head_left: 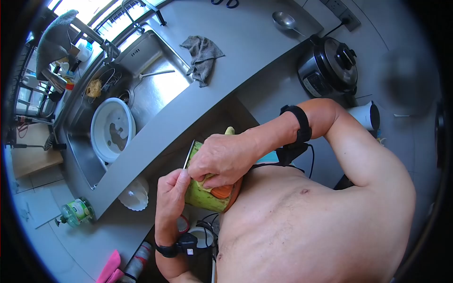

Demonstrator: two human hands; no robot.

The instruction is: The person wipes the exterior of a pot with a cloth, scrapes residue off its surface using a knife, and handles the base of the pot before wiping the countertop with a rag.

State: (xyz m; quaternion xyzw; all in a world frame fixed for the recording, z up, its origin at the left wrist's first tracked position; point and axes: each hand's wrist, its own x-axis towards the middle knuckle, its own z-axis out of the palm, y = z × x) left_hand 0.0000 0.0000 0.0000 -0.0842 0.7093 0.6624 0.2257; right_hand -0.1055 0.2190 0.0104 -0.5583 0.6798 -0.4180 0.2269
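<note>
A mottled green piece of pumpkin (207,202), with orange showing at its side, rests against my bare belly. My right hand (219,158) is curled over its top, fingers closed and their tips partly hidden. A bit of yellowish stuff shows under those fingers. Low on the left, my left hand (172,186) is closed, thumb and finger pinched at the end of a thin metal blade (189,153). That blade lies along the green edge; the rest of the tool is hidden. Both hands meet at the pumpkin's left side.
Beyond the grey counter edge (155,120) lies a steel sink (160,61) with a white basin (96,125). A grey cloth (203,54) and a ladle (284,20) lie on the counter. An electric cooker (328,68) stands right, a soap bottle (77,212) lower left.
</note>
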